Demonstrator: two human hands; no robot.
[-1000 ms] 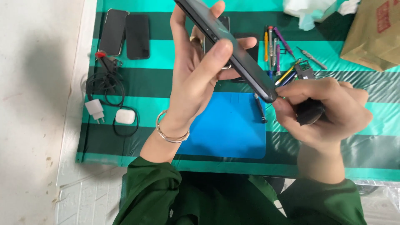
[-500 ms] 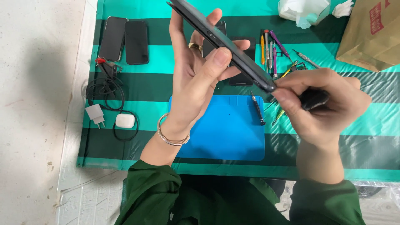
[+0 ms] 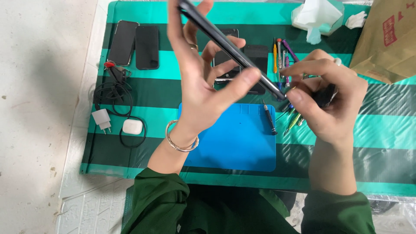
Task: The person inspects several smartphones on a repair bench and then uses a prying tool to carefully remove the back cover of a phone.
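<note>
The left hand (image 3: pixel 197 82) grips a dark phone (image 3: pixel 229 45) edge-on, thumb and fingers pinching it above the blue mat (image 3: pixel 234 138); the phone slants from 11 o'clock down to 4 o'clock. The right hand (image 3: pixel 329 104) is closed around a black-handled tool (image 3: pixel 325 95), its tip at the phone's lower end. To do this well, I judge: keep the phone pinched firm, the tool in line with that end, pressure light. Spare phones (image 3: pixel 134 43) lie at 10 o'clock, pens (image 3: pixel 284 54) at 1.

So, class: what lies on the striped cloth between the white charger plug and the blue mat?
In the head view, a white earbud case ringed by black cable lies between the white charger plug and the blue mat.
</note>
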